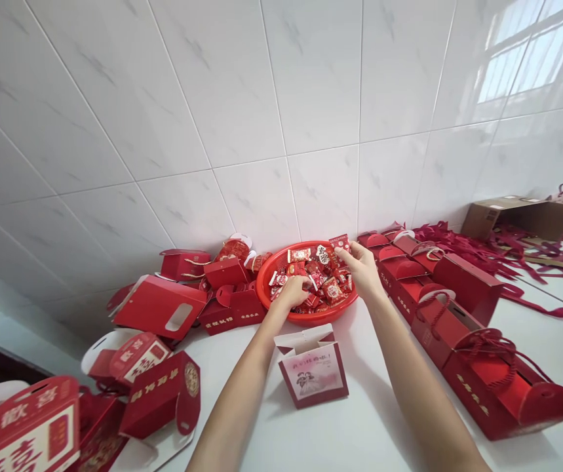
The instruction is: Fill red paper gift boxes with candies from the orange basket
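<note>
The right hand [364, 267] pinches a red packet [339, 242]; the left hand's [293, 292] grip among candies [332, 289] is unclear. A swinging forearm [411, 373] could topple the box [313, 378] between.

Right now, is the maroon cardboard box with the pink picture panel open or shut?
Open: the maroon cardboard box has its top edges spread apart, pale inner side showing. Whether it holds anything, I cannot tell.

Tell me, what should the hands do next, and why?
Perhaps carry the red packet to the small box: the right hand pinches that packet above the basket, and the small box stands on the basket's near side, its top seemingly open.
</note>
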